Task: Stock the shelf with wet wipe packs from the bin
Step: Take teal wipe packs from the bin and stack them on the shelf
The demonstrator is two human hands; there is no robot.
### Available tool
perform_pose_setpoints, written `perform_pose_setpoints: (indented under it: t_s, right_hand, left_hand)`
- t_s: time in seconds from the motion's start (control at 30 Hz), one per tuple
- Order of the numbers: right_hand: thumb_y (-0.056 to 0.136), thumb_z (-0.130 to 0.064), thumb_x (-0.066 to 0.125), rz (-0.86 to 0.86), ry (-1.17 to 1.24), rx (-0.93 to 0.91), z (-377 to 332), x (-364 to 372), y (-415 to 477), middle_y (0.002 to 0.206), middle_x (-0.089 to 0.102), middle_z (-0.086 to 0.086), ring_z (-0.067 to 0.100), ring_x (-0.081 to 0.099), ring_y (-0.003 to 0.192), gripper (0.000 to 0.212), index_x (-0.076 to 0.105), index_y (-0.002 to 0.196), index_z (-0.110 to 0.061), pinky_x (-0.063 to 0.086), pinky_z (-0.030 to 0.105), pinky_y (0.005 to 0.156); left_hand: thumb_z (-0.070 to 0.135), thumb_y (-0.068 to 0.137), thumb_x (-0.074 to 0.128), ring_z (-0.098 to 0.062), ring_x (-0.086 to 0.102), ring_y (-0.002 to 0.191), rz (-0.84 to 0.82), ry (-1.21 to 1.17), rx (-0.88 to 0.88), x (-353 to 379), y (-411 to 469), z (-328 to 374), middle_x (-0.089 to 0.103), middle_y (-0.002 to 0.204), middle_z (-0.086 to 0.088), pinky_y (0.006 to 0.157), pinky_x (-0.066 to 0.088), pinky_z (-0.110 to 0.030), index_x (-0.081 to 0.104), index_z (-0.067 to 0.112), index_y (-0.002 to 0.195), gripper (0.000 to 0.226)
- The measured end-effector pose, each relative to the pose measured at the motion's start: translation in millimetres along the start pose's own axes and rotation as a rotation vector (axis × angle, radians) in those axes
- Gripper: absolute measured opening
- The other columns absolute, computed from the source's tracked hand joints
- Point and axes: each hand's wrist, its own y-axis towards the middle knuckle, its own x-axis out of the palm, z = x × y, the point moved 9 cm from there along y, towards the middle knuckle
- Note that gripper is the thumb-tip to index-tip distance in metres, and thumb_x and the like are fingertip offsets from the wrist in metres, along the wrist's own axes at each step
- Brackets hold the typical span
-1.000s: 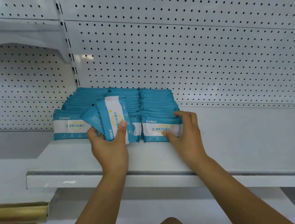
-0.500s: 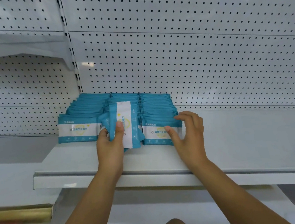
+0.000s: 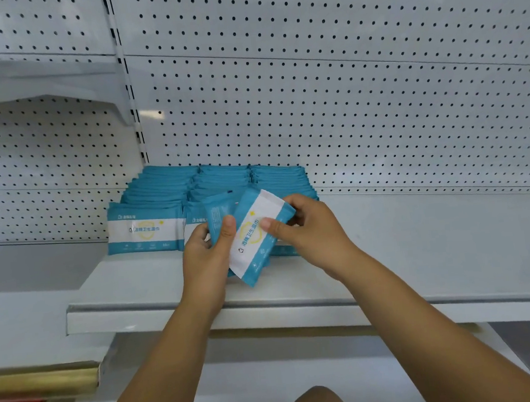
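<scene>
— Fingers first?
— Right hand [image 3: 312, 230]: thumb on the face of the front pack [image 3: 254, 238], fingers curled behind its top end, a pinch. Left hand [image 3: 207, 257]: thumb pressed near the same pack's left edge, fingers hidden behind. It grips that pack plus a second pack [image 3: 217, 214] tucked behind it.
— Where do they sit against the rows [image 3: 223, 182]?
— Held up just in front of the middle and right rows, slanted, top end leaning right. As far as I can tell, neither touches the shelf [image 3: 171, 315].
— What changed?
— A second ago the right hand lay on the right row's front pack, squaring it. It has left that row and crossed to the held pack, which has gone from near upright to slanted.
— Meaning?
— My read: the tidying is done and a hand-over is under way. The right hand likely peels one pack off to seat it at a row's front; the second waits in the left.
</scene>
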Motion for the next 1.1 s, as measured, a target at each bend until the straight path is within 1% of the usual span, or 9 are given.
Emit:
perform_pose_setpoints:
  t_s: [0.13, 0.23, 0.37, 0.5, 0.6, 0.73, 0.87, 0.93, 1.1]
  right_hand:
    - [0.086, -0.021, 0.078, -0.011, 0.089, 0.15, 18, -6, -8, 0.102, 0.074, 0.004, 0.02, 0.072, 0.098, 0.026, 0.062, 0.104, -0.011, 0.061, 0.038, 0.083]
    - [0.082, -0.014, 0.082, -0.147, 0.068, 0.17, 21, 1, -13, 0.1, 0.076, 0.002, 0.019, 0.073, 0.093, 0.038, 0.058, 0.112, -0.012, 0.061, 0.035, 0.082]
    - [0.085, -0.009, 0.078, -0.293, -0.024, 0.114, 18, 28, -22, 0.108, 0.074, 0.001, 0.018, 0.071, 0.098, 0.041, 0.063, 0.121, -0.022, 0.06, 0.035, 0.085]
    - [0.09, -0.01, 0.073, -0.02, 0.099, 0.106, 18, 17, -12, 0.106, 0.072, 0.004, 0.018, 0.072, 0.096, 0.02, 0.065, 0.107, -0.016, 0.062, 0.032, 0.077]
    - [0.087, -0.019, 0.077, 0.163, 0.121, 0.158, 31, 8, -7, 0.101, 0.07, 0.013, 0.022, 0.071, 0.089, 0.02, 0.06, 0.095, -0.01, 0.061, 0.038, 0.079]
    - [0.08, -0.013, 0.081, 0.046, -0.206, 0.055, 26, 31, -9, 0.08, 0.06, -0.002, 0.008, 0.051, 0.067, 0.035, 0.047, 0.083, -0.019, 0.04, 0.012, 0.058]
    - [0.083, -0.012, 0.079, -0.039, -0.297, -0.012, 18, 50, -8, 0.107, 0.051, -0.027, -0.015, 0.052, 0.083, 0.059, 0.045, 0.126, -0.033, 0.038, -0.001, 0.073]
    - [0.084, -0.016, 0.078, -0.051, -0.363, -0.085, 11, 58, -5, 0.111, 0.044, -0.034, -0.013, 0.047, 0.094, 0.069, 0.04, 0.138, -0.037, 0.029, -0.007, 0.083]
    - [0.084, -0.018, 0.079, -0.046, -0.565, -0.254, 3, 73, 9, 0.118, 0.049, -0.012, 0.0, 0.045, 0.107, 0.051, 0.058, 0.131, -0.018, 0.036, 0.016, 0.099]
  left_hand:
    - [0.023, 0.085, 0.076, -0.026, 0.072, 0.104, 0.147, -0.211, -0.054, -21, 4, -7, 0.075, 0.112, -0.007, 0.09, 0.058, -0.044, 0.062, 0.008, 0.123, 0.043]
    - [0.024, 0.076, 0.083, -0.026, 0.073, 0.101, 0.232, -0.226, -0.066, -38, 8, -9, 0.075, 0.11, -0.009, 0.091, 0.058, -0.048, 0.063, 0.006, 0.121, 0.052]
    - [0.031, 0.075, 0.083, -0.016, 0.073, 0.099, 0.304, -0.162, 0.037, -54, 10, 11, 0.074, 0.109, -0.004, 0.084, 0.059, -0.031, 0.063, 0.009, 0.117, 0.052]
    - [0.032, 0.083, 0.08, -0.011, 0.071, 0.098, 0.393, -0.097, 0.119, -87, 21, 35, 0.071, 0.111, -0.001, 0.082, 0.058, -0.029, 0.058, 0.011, 0.12, 0.047]
    - [0.032, 0.087, 0.076, -0.005, 0.067, 0.094, 0.418, 0.017, 0.156, -109, 27, 47, 0.068, 0.107, 0.005, 0.075, 0.054, -0.021, 0.055, 0.016, 0.114, 0.039]
    - [0.029, 0.09, 0.074, -0.006, 0.066, 0.091, 0.398, 0.157, 0.191, -127, 28, 45, 0.066, 0.104, 0.003, 0.067, 0.051, -0.014, 0.054, 0.014, 0.116, 0.036]
    - [0.028, 0.089, 0.074, -0.003, 0.065, 0.086, 0.407, 0.178, 0.201, -131, 27, 40, 0.067, 0.104, 0.001, 0.063, 0.052, -0.009, 0.056, 0.011, 0.117, 0.037]
    - [0.03, 0.088, 0.075, -0.004, 0.066, 0.088, 0.407, 0.198, 0.203, -130, 27, 39, 0.068, 0.104, 0.002, 0.062, 0.052, -0.008, 0.057, 0.012, 0.116, 0.038]
    - [0.033, 0.087, 0.077, -0.012, 0.069, 0.096, 0.413, 0.172, 0.186, -135, 30, 35, 0.07, 0.109, -0.001, 0.07, 0.056, -0.018, 0.058, 0.012, 0.118, 0.043]
